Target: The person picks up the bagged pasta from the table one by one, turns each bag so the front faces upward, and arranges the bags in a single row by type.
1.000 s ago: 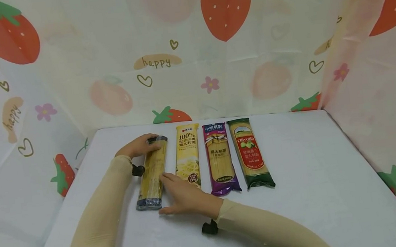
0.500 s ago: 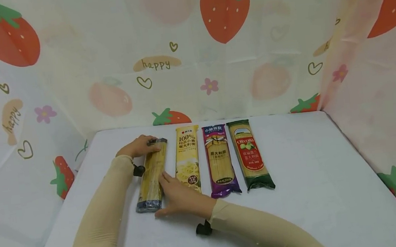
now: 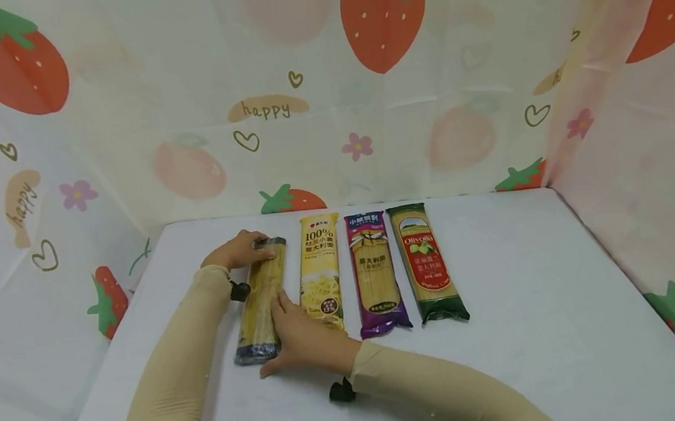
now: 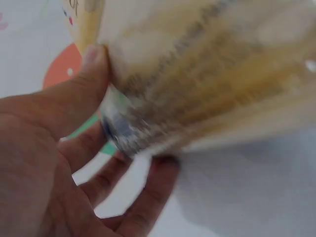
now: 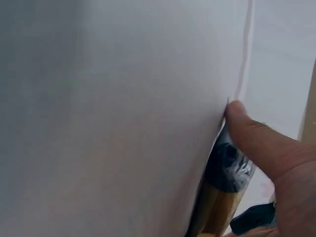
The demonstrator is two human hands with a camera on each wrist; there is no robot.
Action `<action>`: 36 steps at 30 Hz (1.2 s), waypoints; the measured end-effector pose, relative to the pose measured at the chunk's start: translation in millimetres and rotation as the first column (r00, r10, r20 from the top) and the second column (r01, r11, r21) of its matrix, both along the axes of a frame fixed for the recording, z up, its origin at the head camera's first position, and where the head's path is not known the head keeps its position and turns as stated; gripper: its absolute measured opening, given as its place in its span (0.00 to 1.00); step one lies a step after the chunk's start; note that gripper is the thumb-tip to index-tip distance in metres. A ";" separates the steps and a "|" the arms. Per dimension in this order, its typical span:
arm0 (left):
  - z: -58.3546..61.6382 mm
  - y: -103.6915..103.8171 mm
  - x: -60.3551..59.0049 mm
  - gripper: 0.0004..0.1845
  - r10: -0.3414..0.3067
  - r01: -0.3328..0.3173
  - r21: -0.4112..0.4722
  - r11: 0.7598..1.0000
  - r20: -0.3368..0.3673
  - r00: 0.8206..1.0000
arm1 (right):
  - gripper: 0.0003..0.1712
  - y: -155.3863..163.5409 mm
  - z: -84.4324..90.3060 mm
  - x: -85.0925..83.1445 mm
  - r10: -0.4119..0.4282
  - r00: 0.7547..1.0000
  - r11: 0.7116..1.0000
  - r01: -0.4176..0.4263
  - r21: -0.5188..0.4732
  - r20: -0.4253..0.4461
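Observation:
A clear-wrapped pack of spaghetti (image 3: 260, 294) with dark blue ends lies at the left of the row, slightly slanted. My left hand (image 3: 233, 251) grips its far end; in the left wrist view the thumb (image 4: 91, 74) presses the upper face while the fingers (image 4: 155, 192) reach around the end and underneath. At the pack's right side, near its front end, is my right hand (image 3: 307, 337), its fingers extended along the edge and its thumb low by the front corner. The right wrist view has that thumb (image 5: 256, 140) right at the dark end of the pack (image 5: 227, 173).
To the right lie a yellow pasta pack (image 3: 320, 260), a purple pasta pack (image 3: 376, 275) and a green-and-red Olivoila spaghetti pack (image 3: 426, 263), side by side on the white table (image 3: 541, 326). My right hand overlaps the yellow pack's lower end. Strawberry-print cloth (image 3: 319, 151) hangs behind.
My right hand has slid a little left and toward the front along the spaghetti pack. The pack has shifted very slightly toward the front, with my left hand staying on its far end.

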State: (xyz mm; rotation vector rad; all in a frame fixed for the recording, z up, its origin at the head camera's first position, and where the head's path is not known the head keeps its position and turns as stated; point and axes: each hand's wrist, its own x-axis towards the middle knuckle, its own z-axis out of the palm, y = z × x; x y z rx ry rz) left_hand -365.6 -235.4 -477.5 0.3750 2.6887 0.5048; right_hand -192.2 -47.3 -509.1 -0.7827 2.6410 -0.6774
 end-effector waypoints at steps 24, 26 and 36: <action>12.2 0.5 23.3 0.31 0.080 -0.096 0.265 0.960 0.072 0.994 | 0.71 13.4 10.3 12.8 0.002 0.999 0.992 0.005 -0.126 0.054; 13.5 1.1 24.1 0.30 0.097 -0.115 0.276 0.954 0.077 0.992 | 0.71 18.4 13.5 13.1 0.004 0.998 0.986 0.006 -0.165 0.064; 19.5 6.5 21.1 0.34 0.141 -0.251 0.441 0.862 0.267 0.953 | 0.67 50.1 28.7 12.4 0.034 0.997 0.963 -0.013 -0.271 0.073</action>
